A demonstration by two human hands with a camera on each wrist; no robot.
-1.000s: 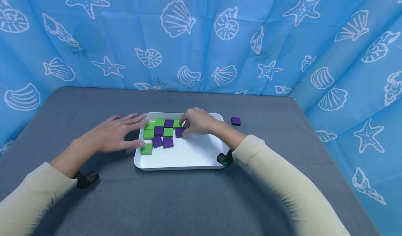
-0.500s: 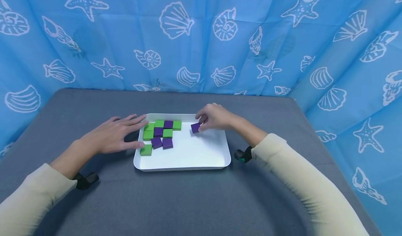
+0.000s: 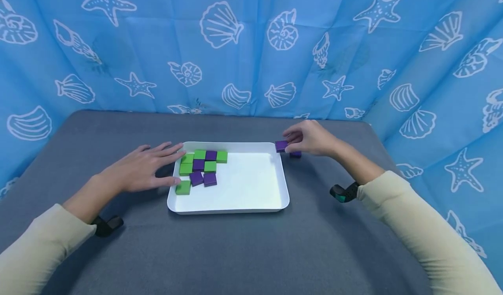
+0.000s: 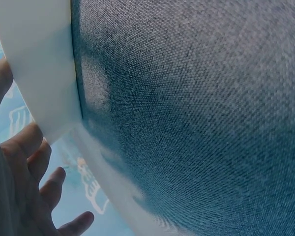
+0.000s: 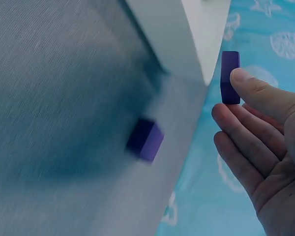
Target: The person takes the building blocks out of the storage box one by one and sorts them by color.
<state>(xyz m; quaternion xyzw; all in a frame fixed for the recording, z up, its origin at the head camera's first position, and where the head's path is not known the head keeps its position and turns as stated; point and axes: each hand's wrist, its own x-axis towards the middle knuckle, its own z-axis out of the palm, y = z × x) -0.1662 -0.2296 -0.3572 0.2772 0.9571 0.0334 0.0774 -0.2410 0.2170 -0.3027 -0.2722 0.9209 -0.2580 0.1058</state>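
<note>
Between thumb and fingers, my right hand (image 3: 314,138) pinches a small purple square tile (image 3: 281,146) over the tray's far right corner. Under that hand, a second purple tile (image 3: 295,154) lies on the table, partly covered in the head view but plain in the right wrist view. My left hand (image 3: 143,168) rests with spread, straight fingers at the left rim of the white tray (image 3: 251,209). Inside the tray's left part sit several green tiles (image 3: 186,169) and several purple tiles (image 3: 210,179). They lie in rough rows, with one green tile (image 3: 183,187) apart at the near left.
A grey cloth covers the table (image 3: 235,251). Behind it and along the right side hangs a blue curtain (image 3: 251,46) with white shell and starfish prints. The tray has a raised wall all round.
My right hand has lifted a purple tile away from beside the far green tile and carried it right, to the tray's far right corner. The left hand has stayed in place.
</note>
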